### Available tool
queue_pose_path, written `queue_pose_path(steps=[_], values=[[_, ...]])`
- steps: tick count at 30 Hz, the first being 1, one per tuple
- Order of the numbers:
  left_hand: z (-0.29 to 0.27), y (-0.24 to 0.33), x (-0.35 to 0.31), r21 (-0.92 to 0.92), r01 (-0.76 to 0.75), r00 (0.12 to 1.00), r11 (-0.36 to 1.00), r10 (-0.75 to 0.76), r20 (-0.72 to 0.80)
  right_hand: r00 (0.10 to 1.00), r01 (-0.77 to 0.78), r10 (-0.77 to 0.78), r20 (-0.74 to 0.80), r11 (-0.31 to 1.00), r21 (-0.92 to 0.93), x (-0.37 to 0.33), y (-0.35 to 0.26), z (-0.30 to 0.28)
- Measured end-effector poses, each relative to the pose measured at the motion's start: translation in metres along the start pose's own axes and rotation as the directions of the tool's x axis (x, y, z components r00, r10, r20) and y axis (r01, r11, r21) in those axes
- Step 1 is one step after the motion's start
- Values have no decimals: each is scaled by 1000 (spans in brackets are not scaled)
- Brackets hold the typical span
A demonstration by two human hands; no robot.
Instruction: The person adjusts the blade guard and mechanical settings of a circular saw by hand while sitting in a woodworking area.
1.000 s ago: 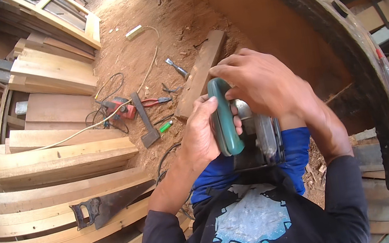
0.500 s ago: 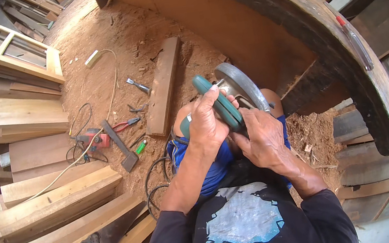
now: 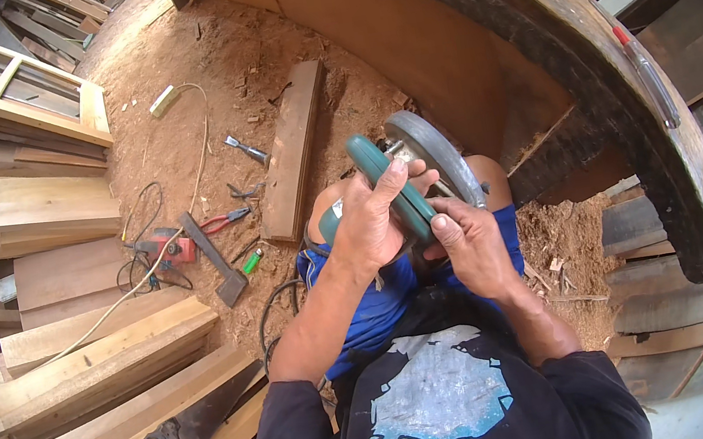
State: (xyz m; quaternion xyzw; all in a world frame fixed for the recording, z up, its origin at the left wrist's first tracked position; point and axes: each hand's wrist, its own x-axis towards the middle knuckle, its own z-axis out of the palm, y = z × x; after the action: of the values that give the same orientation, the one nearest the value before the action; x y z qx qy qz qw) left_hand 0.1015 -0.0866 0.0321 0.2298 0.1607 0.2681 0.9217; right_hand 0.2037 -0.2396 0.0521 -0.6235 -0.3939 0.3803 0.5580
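A green power tool, seemingly a circular saw (image 3: 392,185), rests over my lap, its rounded green grip tilted and a curved grey guard (image 3: 436,149) on its far right side. Wrapped round the grip from the left is my left hand (image 3: 372,221), its thumb lying across the top. My right hand (image 3: 474,247) closes on the near end of that grip, the thumb pressed on top and the other fingers partly hidden beneath. A black cord (image 3: 277,297) loops down beside my left leg.
Ahead lie a brown plank (image 3: 299,150), a chisel (image 3: 247,149), a hammer (image 3: 215,261), red pliers (image 3: 226,220) and a red power tool (image 3: 165,246) on sawdust. A large curved wooden piece (image 3: 577,35) arches at right. Stacked boards (image 3: 92,355) and a handsaw (image 3: 197,432) lie left.
My right hand has shifted its hold, its thumb now up on the near end of the grip. The left thumb has slid slightly along the grip. The tool has barely moved.
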Motion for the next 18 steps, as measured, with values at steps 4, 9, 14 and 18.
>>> queue_pose_path(steps=[4, 9, 14, 18], values=[[0, -6, -1, -40, -51, 998, 998, 50, -30, 990, 120, -128, -55, 984, -131, 0, 10, -1], [0, -15, -1, -97, -114, 993, 989, 110, -44, 993, 115, -114, 17, 962, -247, -1, 7, -11], [-7, 1, 13, -241, -82, 997, 967, 83, -8, 940, 303, -341, -4, 841, -447, -3, 13, -1], [-5, 25, 17, -407, -102, 994, 908, 83, -64, 871, 401, -491, 27, 679, -615, 28, 11, 8]])
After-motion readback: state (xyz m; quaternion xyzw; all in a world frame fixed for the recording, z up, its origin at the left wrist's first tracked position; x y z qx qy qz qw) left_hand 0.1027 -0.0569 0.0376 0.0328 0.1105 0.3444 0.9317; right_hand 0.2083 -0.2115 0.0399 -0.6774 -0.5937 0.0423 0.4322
